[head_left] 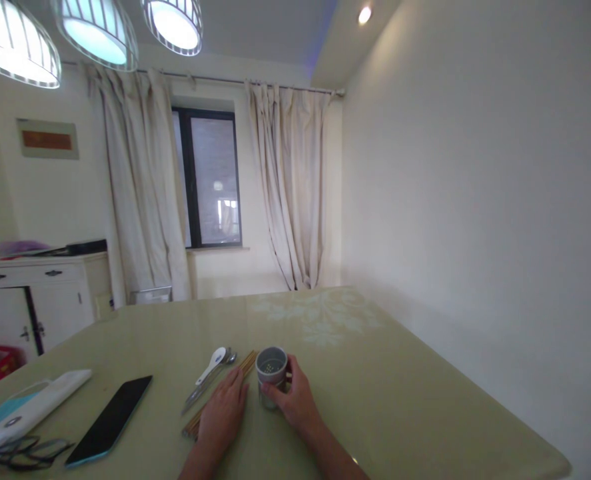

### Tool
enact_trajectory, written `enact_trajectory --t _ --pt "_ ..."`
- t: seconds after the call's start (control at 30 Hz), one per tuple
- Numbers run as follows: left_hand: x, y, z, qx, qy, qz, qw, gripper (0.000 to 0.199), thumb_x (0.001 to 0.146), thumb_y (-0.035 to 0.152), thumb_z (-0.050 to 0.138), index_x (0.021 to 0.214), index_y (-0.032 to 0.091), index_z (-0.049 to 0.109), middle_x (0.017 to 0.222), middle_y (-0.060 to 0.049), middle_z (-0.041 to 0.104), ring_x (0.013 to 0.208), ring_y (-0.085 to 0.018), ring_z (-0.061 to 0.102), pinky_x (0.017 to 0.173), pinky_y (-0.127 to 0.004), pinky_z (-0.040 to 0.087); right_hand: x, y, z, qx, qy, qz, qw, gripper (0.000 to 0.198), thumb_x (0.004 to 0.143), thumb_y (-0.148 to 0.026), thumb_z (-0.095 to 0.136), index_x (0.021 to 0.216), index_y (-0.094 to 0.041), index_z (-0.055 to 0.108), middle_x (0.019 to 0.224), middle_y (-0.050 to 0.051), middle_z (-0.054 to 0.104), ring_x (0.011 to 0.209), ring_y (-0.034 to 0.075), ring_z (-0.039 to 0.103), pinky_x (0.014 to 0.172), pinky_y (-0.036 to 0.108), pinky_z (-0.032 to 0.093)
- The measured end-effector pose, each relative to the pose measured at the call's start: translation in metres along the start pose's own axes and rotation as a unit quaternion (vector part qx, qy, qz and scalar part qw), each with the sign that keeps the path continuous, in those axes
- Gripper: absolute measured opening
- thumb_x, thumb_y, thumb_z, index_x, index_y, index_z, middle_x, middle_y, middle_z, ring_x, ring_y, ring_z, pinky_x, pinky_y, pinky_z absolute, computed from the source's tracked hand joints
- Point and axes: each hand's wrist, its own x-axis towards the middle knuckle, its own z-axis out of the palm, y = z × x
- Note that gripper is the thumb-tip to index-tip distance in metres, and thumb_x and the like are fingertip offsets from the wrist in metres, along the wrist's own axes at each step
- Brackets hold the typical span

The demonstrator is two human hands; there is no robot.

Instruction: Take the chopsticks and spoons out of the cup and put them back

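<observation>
My right hand (298, 399) is closed around a small grey cup-shaped utensil holder (271, 370), thumb in front and fingers at its far right side. The holder stands upright on the table, and small holes show in its bottom. My left hand (224, 408) lies over a bundle of wooden chopsticks (248, 361), fingers stretched along them; their ends stick out at both sides of the hand. Left of that hand lie a white spoon (212, 365) and metal cutlery (195, 399), including at least one metal spoon head.
On the pale green table (400, 400), a black phone (110, 420), a white power-strip-like device (38, 407), glasses (28, 453) and a blue mask-like item (0, 423) lie at the left. A wall (475, 200) borders the right side.
</observation>
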Motion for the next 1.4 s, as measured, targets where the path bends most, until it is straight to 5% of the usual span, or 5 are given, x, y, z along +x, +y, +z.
enact_trajectory --t 0.33,0.67,0.87,1.13,1.4 --pt "-0.003 0.000 -0.002 0.066 0.007 0.055 0.996 0.056 0.101 0.017 0.032 0.152 0.010 0.054 0.163 -0.013 0.046 0.152 -0.025 0.044 0.127 -0.043 0.037 -0.001 -0.002 0.000 0.009 -0.001 -0.009 1.000 0.054 0.071 -0.032 0.086 0.118 -0.022 0.062 0.116 0.011 0.077 0.106 0.031 0.073 0.093 0.043 0.056" --pt "-0.002 -0.001 0.005 -0.015 0.196 0.132 0.972 0.046 0.102 0.021 0.035 0.127 0.021 0.074 0.128 -0.010 0.076 0.120 -0.026 0.071 0.109 -0.041 0.055 0.001 0.004 0.001 0.011 -0.002 0.006 1.000 0.058 0.068 -0.033 0.088 0.119 -0.021 0.062 0.118 0.012 0.076 0.106 0.031 0.072 0.092 0.043 0.056" --pt "-0.004 0.002 0.008 -0.039 0.207 0.173 0.962 0.044 0.105 0.030 0.035 0.125 0.019 0.073 0.124 -0.012 0.077 0.115 -0.025 0.072 0.105 -0.039 0.056 0.000 0.000 0.000 0.029 -0.016 0.004 0.999 0.063 0.067 -0.043 0.092 0.118 -0.021 0.064 0.119 0.013 0.077 0.105 0.032 0.073 0.089 0.043 0.058" --pt "-0.011 -0.001 -0.009 0.065 0.149 -0.031 0.986 0.047 0.097 0.019 0.042 0.136 0.019 0.068 0.140 -0.013 0.069 0.131 -0.031 0.061 0.113 -0.047 0.044 0.000 0.005 0.002 -0.014 -0.020 -0.020 0.999 0.070 0.062 -0.038 0.096 0.122 -0.020 0.066 0.121 0.013 0.072 0.114 0.033 0.069 0.093 0.043 0.058" --pt "-0.009 -0.029 -0.018 0.085 0.044 -0.160 0.983 0.089 0.090 0.071 0.046 0.161 0.018 0.041 0.167 -0.017 0.042 0.155 -0.037 0.036 0.125 -0.057 0.026 0.003 0.011 0.002 -0.096 -0.023 -0.023 0.995 0.065 0.063 -0.032 0.095 0.121 -0.018 0.070 0.115 0.011 0.073 0.104 0.030 0.068 0.088 0.040 0.054"
